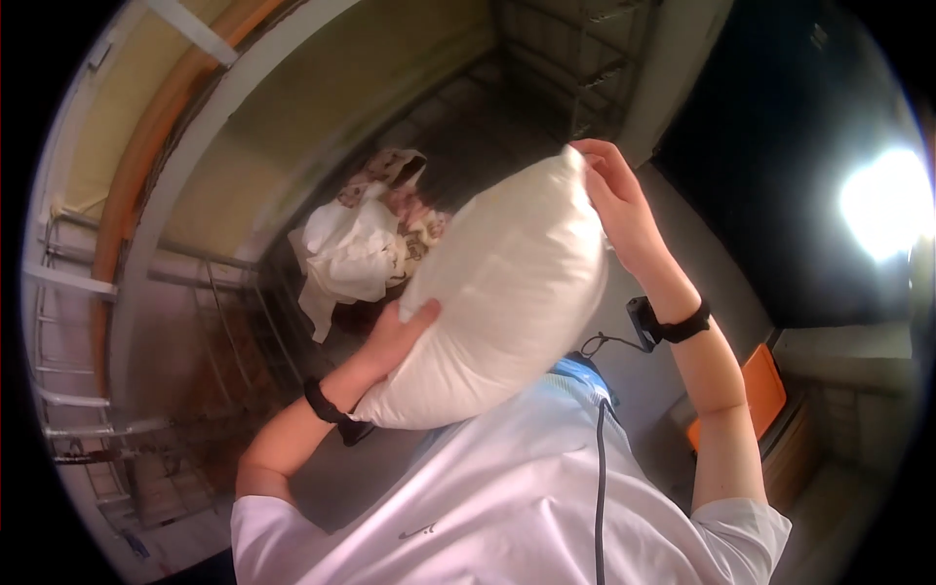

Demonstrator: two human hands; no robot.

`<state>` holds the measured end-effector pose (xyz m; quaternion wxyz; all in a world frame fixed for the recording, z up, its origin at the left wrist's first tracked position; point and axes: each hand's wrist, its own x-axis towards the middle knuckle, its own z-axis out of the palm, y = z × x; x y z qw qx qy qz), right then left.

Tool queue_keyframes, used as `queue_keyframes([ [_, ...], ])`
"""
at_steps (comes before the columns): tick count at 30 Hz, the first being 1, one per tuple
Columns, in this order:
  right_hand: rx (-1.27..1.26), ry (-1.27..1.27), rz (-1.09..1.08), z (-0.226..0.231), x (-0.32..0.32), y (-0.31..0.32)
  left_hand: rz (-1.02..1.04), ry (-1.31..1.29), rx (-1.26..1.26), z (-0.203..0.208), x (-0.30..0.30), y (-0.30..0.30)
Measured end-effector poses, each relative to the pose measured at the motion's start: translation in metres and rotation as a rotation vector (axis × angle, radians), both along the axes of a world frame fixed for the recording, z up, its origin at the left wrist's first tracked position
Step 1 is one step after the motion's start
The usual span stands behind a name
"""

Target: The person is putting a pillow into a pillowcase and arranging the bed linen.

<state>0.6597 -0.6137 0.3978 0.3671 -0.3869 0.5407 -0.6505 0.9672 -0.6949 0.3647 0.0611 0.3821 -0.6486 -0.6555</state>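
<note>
The pillow point(507, 283) was between the two hands, in front of the person's chest, its long axis slanting from the lower left, close by the left wrist, up to a corner at the upper right. The hands held it across that slant: the left hand point(398, 336) was on the left edge, toward the lower end, and the right hand point(624, 205) was at the upper right corner, farther from the body.

The left fingers were closed on the edge, the thumb laid over the near face; the rest went partly out of sight at the edge, so their exact bend could not be told. The right fingers were bent around the corner and gripped it from the outer side; the right thumb could not be made out clearly. From the left fingers the bulk of the pillow lay to the right; from the right fingers it lay downward and to the left.

The lower edge came close to the shirt point(507, 487), though whether they touched could not be told. Past the left edge lay a heap of cloth point(351, 249), nearer the left hand than the right and partly hidden by the pillow.
</note>
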Motion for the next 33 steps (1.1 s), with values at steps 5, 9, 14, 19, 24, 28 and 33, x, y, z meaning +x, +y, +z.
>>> queue_keyframes([
  [5,0.419,-0.028,-0.157,-0.150,-0.022,0.023,0.335,0.141,0.116,-0.004,-0.002,-0.005],
  [9,0.723,-0.148,0.243,-0.240,0.045,0.057,0.458,0.107,0.188,0.004,0.001,-0.004],
  [14,0.680,-0.228,0.545,-0.248,0.118,0.034,0.597,0.184,0.282,0.011,0.041,-0.013],
  [19,0.620,0.052,0.522,-0.239,0.147,0.023,0.748,0.243,0.302,0.045,0.044,0.018],
  [24,0.713,-0.357,0.382,-0.255,0.162,0.014,0.826,0.169,0.131,0.025,0.080,0.035],
  [28,0.501,-0.418,0.351,-0.175,0.176,0.000,0.902,-0.016,-0.133,-0.020,0.100,0.052],
  [33,0.518,-0.418,0.464,-0.117,0.181,-0.005,0.678,0.157,-0.143,-0.068,0.116,0.064],
])
